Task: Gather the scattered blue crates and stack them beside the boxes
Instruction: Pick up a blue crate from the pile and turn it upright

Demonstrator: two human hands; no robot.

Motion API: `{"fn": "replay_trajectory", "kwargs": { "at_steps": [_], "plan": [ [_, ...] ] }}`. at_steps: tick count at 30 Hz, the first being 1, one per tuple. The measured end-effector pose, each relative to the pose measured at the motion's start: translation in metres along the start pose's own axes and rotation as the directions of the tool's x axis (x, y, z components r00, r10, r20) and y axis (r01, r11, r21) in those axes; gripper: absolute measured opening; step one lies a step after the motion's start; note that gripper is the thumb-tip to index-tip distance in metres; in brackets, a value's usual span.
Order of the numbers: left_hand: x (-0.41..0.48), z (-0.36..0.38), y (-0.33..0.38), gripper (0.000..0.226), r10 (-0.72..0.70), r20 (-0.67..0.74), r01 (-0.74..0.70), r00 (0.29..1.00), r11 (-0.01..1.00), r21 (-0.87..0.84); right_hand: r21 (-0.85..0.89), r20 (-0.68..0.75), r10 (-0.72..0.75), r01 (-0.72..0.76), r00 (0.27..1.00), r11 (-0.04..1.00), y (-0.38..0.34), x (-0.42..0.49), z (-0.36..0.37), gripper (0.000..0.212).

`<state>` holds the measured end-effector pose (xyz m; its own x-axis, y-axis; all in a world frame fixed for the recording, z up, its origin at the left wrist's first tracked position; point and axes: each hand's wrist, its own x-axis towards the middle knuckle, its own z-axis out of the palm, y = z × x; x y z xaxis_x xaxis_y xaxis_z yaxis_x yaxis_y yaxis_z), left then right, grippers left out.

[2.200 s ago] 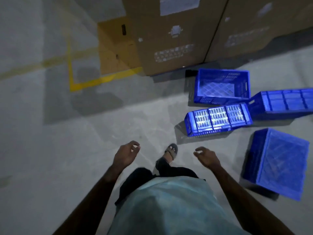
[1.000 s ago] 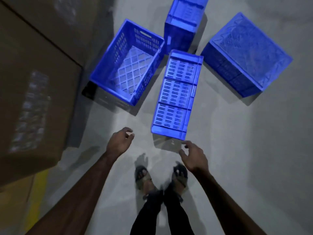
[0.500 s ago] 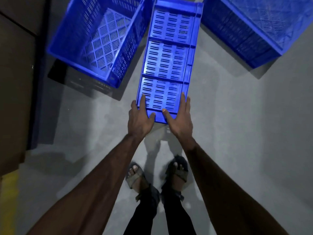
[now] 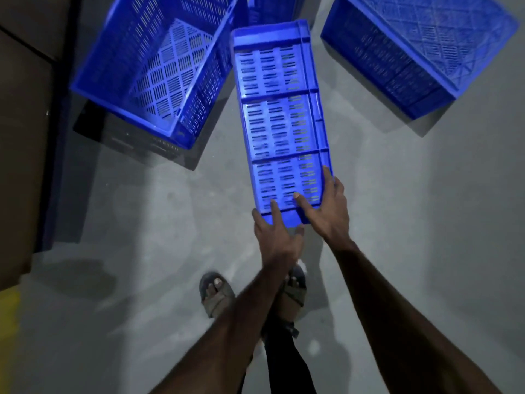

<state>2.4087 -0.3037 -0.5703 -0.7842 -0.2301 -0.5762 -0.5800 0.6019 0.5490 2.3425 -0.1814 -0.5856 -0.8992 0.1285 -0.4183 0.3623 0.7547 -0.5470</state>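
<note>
- Crate pick-up looks to be the step in hand; the middle crate [image 4: 284, 123] lies on its side on the floor [image 4: 142, 251], slotted wall up, straight ahead of the person's feet
- Its long axis runs away from the person, the far end leaning slightly left; only the near short end is within reach, and both grips are on it
- The right grip [image 4: 326, 209] holds the near right corner; thumb on the slotted face, index finger along the right rim, the other fingers wrapped down the outer side
- The left grip [image 4: 277, 234] sits at the near left of the same end; fingers lie fairly straight over the edge, thumb spread below it; it is blurred, so I cannot tell whether it clamps or only rests
- The right grip reaches further along the crate; the left is nearer the body
- The boxes [image 4: 22, 137] stand to the left; an open crate [image 4: 159, 81] sits upright between them and the middle crate, just beside it
- That open crate is probably the base of the stack; the move would then go up and to the left, with a roll about the long axis to bring the mouth up
- An upturned crate [image 4: 420, 49] lies apart on the right
- Lifted from one short end, the length hangs out ahead; the far end could drag or knock the open crate
</note>
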Motion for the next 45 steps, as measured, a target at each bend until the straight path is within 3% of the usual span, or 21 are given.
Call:
{"fn": "replay_trajectory", "kwargs": {
  "at_steps": [4, 7, 10, 12, 14, 18, 20, 22, 23, 24, 27, 31, 35, 39, 45],
  "plan": [
    [-0.033, 0.058, 0.044, 0.102, -0.085, 0.004, 0.084, 0.996, 0.977, -0.196, -0.077, -0.068, 0.007, -0.013, 0.998, 0.997, 0.041, 0.018, -0.039, 0.079],
    [-0.058, 0.074, 0.092, 0.132, -0.210, 0.336, 0.279, 0.918, 0.945, -0.172, -0.137, -0.137, 0.020, -0.039, 0.990, 0.990, 0.062, 0.035, -0.068, 0.071],
    [-0.065, 0.091, 0.116, 0.101, -0.172, 0.452, 0.259, 0.875, 0.956, -0.137, -0.213, -0.114, -0.008, -0.017, 0.993, 0.977, 0.072, 0.049, -0.091, 0.069],
    [-0.064, 0.092, 0.123, 0.092, -0.190, 0.505, 0.283, 0.842, 0.953, -0.112, -0.254, -0.058, -0.032, 0.016, 0.998, 0.967, 0.075, 0.055, -0.099, 0.068],
    [-0.059, 0.084, 0.121, 0.082, -0.190, 0.482, 0.265, 0.855, 0.960, -0.093, -0.223, -0.043, -0.053, 0.042, 0.998, 0.974, 0.073, 0.056, -0.103, 0.065],
    [-0.019, 0.032, 0.103, 0.052, -0.096, 0.276, 0.066, 0.956, 0.991, 0.116, 0.008, -0.285, -0.113, 0.121, 0.952, 0.993, 0.058, 0.044, -0.096, 0.051],
    [0.017, -0.012, 0.100, 0.047, 0.132, 0.089, -0.148, 0.987, 0.968, 0.204, 0.020, -0.337, -0.141, 0.157, 0.931, 0.987, 0.049, 0.034, -0.083, 0.050],
    [0.062, -0.053, 0.095, 0.042, 0.434, -0.042, -0.392, 0.900, 0.848, 0.356, -0.046, -0.288, -0.156, 0.149, 0.945, 0.988, 0.039, 0.024, -0.064, 0.060],
    [0.086, -0.071, 0.088, 0.047, 0.525, -0.027, -0.459, 0.851, 0.767, 0.448, -0.100, -0.230, -0.147, 0.127, 0.962, 0.987, 0.033, 0.019, -0.054, 0.068],
    [0.110, -0.087, 0.080, 0.055, 0.541, 0.025, -0.467, 0.841, 0.702, 0.538, -0.153, -0.155, -0.120, 0.096, 0.981, 0.984, 0.026, 0.014, -0.045, 0.077],
    [0.159, -0.119, 0.045, 0.080, 0.390, 0.209, -0.410, 0.897, 0.555, 0.723, -0.232, 0.050, -0.024, 0.035, 0.998, 0.972, 0.010, -0.002, -0.016, 0.099],
    [0.156, -0.120, 0.016, 0.090, 0.357, 0.309, -0.455, 0.882, 0.467, 0.758, -0.332, 0.078, -0.018, 0.042, 0.997, 0.942, 0.015, -0.003, 0.000, 0.104],
    [0.129, -0.105, 0.003, 0.093, 0.366, 0.201, -0.381, 0.909, 0.532, 0.756, -0.364, 0.142, -0.066, 0.114, 0.988, 0.924, 0.029, 0.014, -0.017, 0.104],
    [0.100, -0.081, -0.016, 0.087, 0.408, 0.135, -0.355, 0.903, 0.531, 0.769, -0.450, 0.218, -0.149, 0.235, 0.964, 0.862, 0.048, 0.028, -0.041, 0.109],
    [0.039, -0.037, -0.031, 0.081, 0.298, 0.012, -0.211, 0.955, 0.648, 0.732, -0.527, 0.311, -0.278, 0.408, 0.909, 0.745, 0.073, 0.029, -0.063, 0.112]
  ]
}}
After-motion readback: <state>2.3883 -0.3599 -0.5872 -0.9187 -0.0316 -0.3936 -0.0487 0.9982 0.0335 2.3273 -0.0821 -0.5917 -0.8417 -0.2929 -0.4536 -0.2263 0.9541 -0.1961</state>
